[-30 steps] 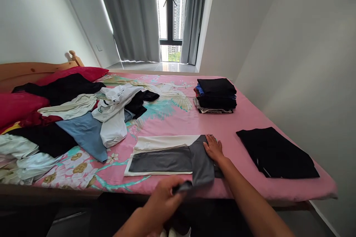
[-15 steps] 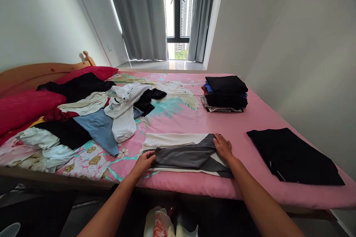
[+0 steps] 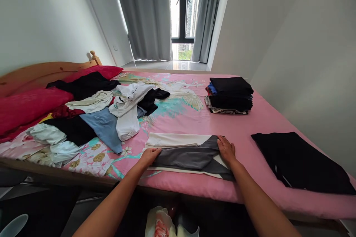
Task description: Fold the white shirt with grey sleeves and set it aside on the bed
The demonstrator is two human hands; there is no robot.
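Note:
A folded cream-and-grey garment [image 3: 183,157] lies flat near the bed's front edge, its grey part on top. It looks like a long-sleeved top, but the folds hide its full shape. At its left end my left hand [image 3: 150,156] has its fingers closed on the edge of the grey fabric. My right hand [image 3: 226,150] rests on the right end, fingers stretched out over the grey cloth. To the right, a black garment [image 3: 303,161] is spread in a flat folded shape.
A stack of folded clothes [image 3: 230,96], mostly black, stands toward the back right of the pink bedsheet [image 3: 189,122]. Loose clothes [image 3: 102,124] lie heaped on the left beside red pillows [image 3: 33,107]. A wall [image 3: 300,44] runs along the right.
The view has shifted slightly left, so everything sits a bit further right. My left hand has slid slightly inward over the garment's left end; my right hand stays at its right end.

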